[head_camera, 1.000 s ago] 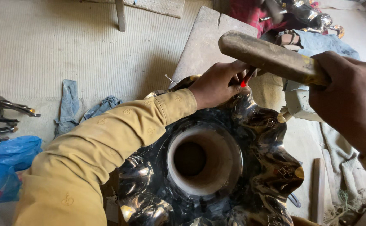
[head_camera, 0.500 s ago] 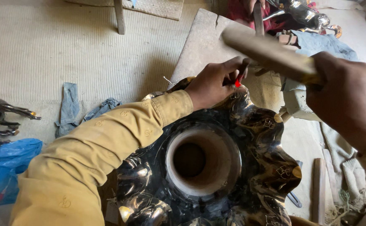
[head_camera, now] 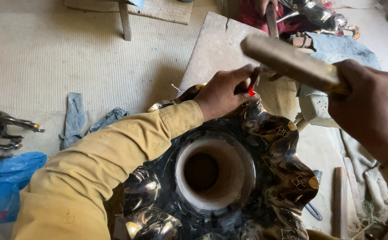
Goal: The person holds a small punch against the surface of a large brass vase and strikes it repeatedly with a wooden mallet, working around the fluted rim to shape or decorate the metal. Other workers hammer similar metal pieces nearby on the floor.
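Mat [head_camera: 47, 58] underneath, pale, ribbed. Stone slab [head_camera: 216, 49] just beyond the grip. Metal bowl [head_camera: 282, 178], dark, shiny, wavy-rimmed, pale hollow centre, directly below both hands. Blue bag [head_camera: 3, 186] far left of the grip, blue rag [head_camera: 74, 118] near it. Right hand [head_camera: 374, 111] clenched round wooden mallet [head_camera: 291, 62], head raised above and just right of the left grip. Left hand [head_camera: 225, 93] pinching a thin punch [head_camera: 252, 85], red-marked, tip on the bowl's far rim, yellow sleeve [head_camera: 100, 164] trailing back.
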Demonstrator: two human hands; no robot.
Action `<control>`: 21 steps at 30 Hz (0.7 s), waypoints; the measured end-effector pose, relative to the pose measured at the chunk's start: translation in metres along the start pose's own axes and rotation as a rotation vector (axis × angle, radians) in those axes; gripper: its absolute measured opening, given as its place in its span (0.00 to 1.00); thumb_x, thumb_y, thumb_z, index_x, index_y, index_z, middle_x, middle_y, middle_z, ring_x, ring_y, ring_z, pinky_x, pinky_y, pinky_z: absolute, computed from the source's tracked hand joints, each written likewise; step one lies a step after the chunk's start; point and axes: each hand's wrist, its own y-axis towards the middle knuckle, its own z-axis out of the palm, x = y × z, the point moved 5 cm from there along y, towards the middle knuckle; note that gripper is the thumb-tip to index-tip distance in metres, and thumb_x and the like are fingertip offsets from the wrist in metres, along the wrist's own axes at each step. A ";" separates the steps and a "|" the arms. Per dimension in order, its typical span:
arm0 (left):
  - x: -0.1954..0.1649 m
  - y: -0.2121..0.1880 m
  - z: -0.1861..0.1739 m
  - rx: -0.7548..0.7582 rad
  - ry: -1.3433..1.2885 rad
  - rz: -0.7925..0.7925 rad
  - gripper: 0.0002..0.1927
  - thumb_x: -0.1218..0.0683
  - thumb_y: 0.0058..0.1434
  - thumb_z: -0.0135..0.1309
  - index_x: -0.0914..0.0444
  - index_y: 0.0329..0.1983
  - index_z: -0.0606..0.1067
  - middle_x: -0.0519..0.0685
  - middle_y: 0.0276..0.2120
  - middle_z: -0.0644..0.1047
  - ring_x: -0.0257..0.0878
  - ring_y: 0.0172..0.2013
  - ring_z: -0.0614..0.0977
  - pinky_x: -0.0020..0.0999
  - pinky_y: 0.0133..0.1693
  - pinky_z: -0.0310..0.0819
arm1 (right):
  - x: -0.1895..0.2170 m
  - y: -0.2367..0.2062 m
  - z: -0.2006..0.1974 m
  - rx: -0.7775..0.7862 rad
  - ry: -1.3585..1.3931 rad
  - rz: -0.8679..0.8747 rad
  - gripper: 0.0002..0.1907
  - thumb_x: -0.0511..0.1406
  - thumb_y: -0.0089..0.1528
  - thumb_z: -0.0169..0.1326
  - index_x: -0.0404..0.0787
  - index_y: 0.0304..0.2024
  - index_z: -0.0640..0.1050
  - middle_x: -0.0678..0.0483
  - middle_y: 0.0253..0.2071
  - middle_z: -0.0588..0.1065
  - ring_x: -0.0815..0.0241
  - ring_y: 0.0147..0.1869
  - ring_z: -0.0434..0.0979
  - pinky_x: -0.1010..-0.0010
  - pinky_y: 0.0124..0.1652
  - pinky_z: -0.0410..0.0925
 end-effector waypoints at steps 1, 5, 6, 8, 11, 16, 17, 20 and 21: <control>-0.003 0.002 0.002 0.000 0.017 0.047 0.20 0.59 0.62 0.64 0.57 0.55 0.72 0.50 0.32 0.81 0.39 0.32 0.86 0.37 0.38 0.81 | -0.005 -0.007 0.005 0.029 -0.048 0.001 0.03 0.32 0.66 0.59 0.39 0.41 0.82 0.52 0.25 0.78 0.62 0.17 0.72 0.71 0.21 0.67; -0.012 0.011 0.001 0.084 0.124 0.142 0.21 0.63 0.60 0.62 0.62 0.55 0.71 0.54 0.38 0.82 0.50 0.41 0.86 0.43 0.42 0.81 | -0.020 -0.032 0.027 -0.087 0.193 0.055 0.03 0.33 0.70 0.59 0.38 0.45 0.80 0.51 0.31 0.79 0.62 0.27 0.78 0.71 0.29 0.71; -0.015 0.015 0.001 0.106 0.117 0.165 0.20 0.62 0.60 0.63 0.61 0.54 0.72 0.54 0.39 0.82 0.50 0.41 0.86 0.43 0.43 0.81 | -0.022 -0.037 0.035 -0.099 0.237 0.080 0.04 0.33 0.71 0.59 0.39 0.46 0.80 0.51 0.32 0.79 0.61 0.29 0.79 0.71 0.31 0.72; -0.022 0.022 0.001 0.145 0.111 0.215 0.19 0.60 0.59 0.64 0.60 0.53 0.75 0.54 0.40 0.82 0.51 0.41 0.86 0.44 0.45 0.81 | -0.029 -0.044 0.053 -0.033 0.165 0.142 0.02 0.33 0.69 0.60 0.40 0.42 0.81 0.51 0.30 0.79 0.60 0.25 0.78 0.68 0.27 0.70; -0.030 0.027 0.001 0.245 0.084 0.225 0.21 0.60 0.56 0.65 0.60 0.53 0.75 0.54 0.42 0.83 0.54 0.43 0.84 0.45 0.45 0.79 | -0.032 -0.059 0.059 -0.295 0.323 0.152 0.08 0.32 0.66 0.63 0.34 0.39 0.76 0.44 0.28 0.76 0.53 0.32 0.80 0.65 0.31 0.72; -0.037 0.037 0.010 0.351 0.195 0.235 0.21 0.62 0.56 0.61 0.55 0.54 0.78 0.54 0.39 0.83 0.52 0.41 0.85 0.45 0.46 0.78 | -0.040 -0.075 0.084 -0.265 0.431 0.145 0.08 0.32 0.69 0.62 0.38 0.39 0.75 0.50 0.30 0.77 0.62 0.31 0.80 0.71 0.32 0.72; -0.035 0.036 0.013 0.389 0.222 0.201 0.20 0.61 0.57 0.61 0.55 0.53 0.79 0.54 0.38 0.83 0.52 0.41 0.85 0.45 0.45 0.78 | -0.042 -0.079 0.087 -0.329 0.496 0.132 0.09 0.32 0.70 0.63 0.38 0.39 0.74 0.51 0.30 0.77 0.63 0.33 0.81 0.72 0.32 0.72; -0.034 0.035 0.018 0.426 0.249 0.256 0.18 0.64 0.57 0.58 0.53 0.48 0.80 0.50 0.39 0.84 0.48 0.41 0.86 0.42 0.48 0.79 | -0.047 -0.087 0.105 -0.220 0.324 0.119 0.06 0.30 0.65 0.63 0.38 0.41 0.77 0.51 0.29 0.77 0.63 0.28 0.78 0.71 0.27 0.71; -0.034 0.035 0.019 0.411 0.231 0.290 0.17 0.63 0.57 0.59 0.55 0.48 0.80 0.51 0.38 0.84 0.49 0.41 0.86 0.43 0.47 0.79 | -0.048 -0.089 0.107 -0.294 0.379 0.063 0.08 0.31 0.65 0.65 0.37 0.41 0.76 0.51 0.30 0.77 0.62 0.31 0.79 0.72 0.29 0.72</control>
